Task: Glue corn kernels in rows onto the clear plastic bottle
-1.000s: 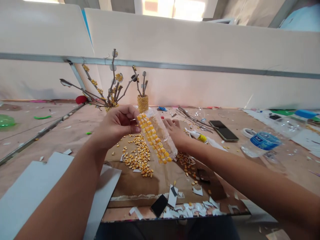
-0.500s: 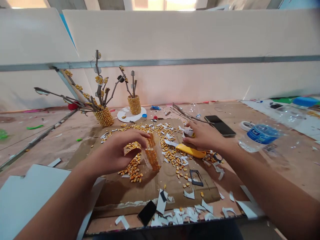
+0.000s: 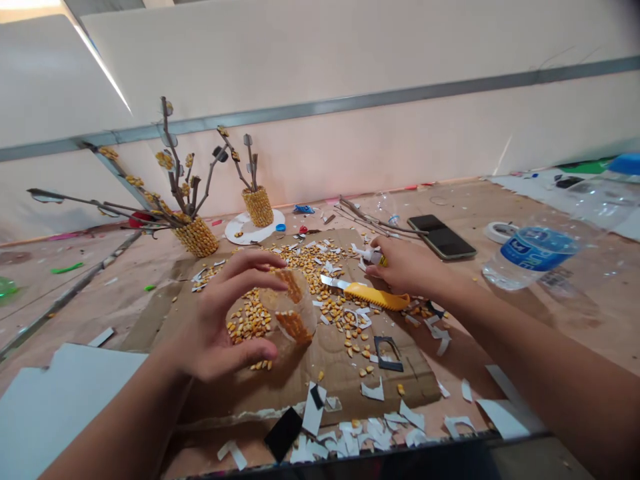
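My left hand (image 3: 233,310) curves around a clear plastic cup piece (image 3: 295,310) partly covered with orange corn kernels, its fingertips at the rim and thumb apart below. A small white glue bottle with a yellow part (image 3: 375,256) is gripped in my right hand (image 3: 400,263), near the cardboard's right edge. Just below that hand lies a yellow utility knife (image 3: 375,295) with its blade out, pointing left. Loose corn kernels (image 3: 250,320) and paper scraps are scattered over the brown cardboard (image 3: 295,393).
Two kernel-covered pots (image 3: 197,237) with twigs stand at the back left. To the right are bare twigs, a black phone (image 3: 443,237), a tape roll (image 3: 500,232) and a plastic bottle (image 3: 535,253). White board (image 3: 75,400) lies front left, paper scraps along the front edge.
The view has tilted and shifted. My left hand has opened wider around the cup piece, which has turned. My right hand has closed on the glue bottle and raised its nozzle to the left.
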The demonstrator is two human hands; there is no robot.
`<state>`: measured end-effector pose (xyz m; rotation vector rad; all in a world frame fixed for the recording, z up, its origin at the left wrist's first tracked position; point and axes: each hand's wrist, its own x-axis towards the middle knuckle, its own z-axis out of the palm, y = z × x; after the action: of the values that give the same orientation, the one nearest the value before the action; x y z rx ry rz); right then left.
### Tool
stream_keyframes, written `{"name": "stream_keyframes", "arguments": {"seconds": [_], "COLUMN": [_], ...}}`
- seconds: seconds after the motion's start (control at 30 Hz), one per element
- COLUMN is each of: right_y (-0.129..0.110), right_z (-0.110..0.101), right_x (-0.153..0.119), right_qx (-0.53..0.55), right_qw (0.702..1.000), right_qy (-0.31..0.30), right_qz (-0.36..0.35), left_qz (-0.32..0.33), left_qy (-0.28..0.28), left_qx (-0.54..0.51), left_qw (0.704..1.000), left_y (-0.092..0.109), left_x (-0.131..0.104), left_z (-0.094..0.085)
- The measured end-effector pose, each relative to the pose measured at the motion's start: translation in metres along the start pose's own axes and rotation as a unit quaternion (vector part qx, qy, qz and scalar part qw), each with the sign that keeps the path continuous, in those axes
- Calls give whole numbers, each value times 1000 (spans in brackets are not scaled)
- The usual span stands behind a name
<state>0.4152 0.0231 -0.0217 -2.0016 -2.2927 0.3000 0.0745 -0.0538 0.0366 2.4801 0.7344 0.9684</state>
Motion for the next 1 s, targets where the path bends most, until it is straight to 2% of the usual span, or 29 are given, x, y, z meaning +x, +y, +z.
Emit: {"name": "stream_keyframes", "arguments": {"seconds": [0.13, 0.3, 0.43, 0.53, 0.6, 0.7, 0.77, 0.83, 0.9, 1.0], "right_y": [8, 16, 16, 7, -4, -24, -34, -42, -47, -52], "right_z": [7, 7, -2, -8, -10, -9, -7, -4, -1, 0], "right_x": [8, 13, 8, -2, -12, -29, -39, -47, -51, -54], "right_qx": [36, 94, 191, 281, 360, 575, 642, 684, 710, 742], "right_qw": [999, 995, 981, 955, 923, 795, 738, 703, 684, 658], "right_qy": [-8, 8, 34, 50, 46, -1, -12, -8, -7, 14], "right_qz": [18, 21, -27, -84, -129, -194, -206, -195, -167, -127], "left_qz": [-112, -207, -254, -265, -268, -270, -272, -272, -275, -327], "left_qy": [-62, -90, -82, -73, -71, -43, -3, 52, 113, 131], "left_qx": [-72, -191, -203, -219, -260, -358, -421, -469, -513, -578], "left_qw": [989, 955, 942, 936, 925, 893, 865, 839, 805, 736], "left_y": [-17, -33, -32, -30, -29, -29, -28, -27, -27, -24], "left_x": [-6, -9, -7, -5, -3, -3, -4, -5, -6, -6], "left_z": [5, 12, 10, 8, 8, 13, 20, 29, 39, 51]}}
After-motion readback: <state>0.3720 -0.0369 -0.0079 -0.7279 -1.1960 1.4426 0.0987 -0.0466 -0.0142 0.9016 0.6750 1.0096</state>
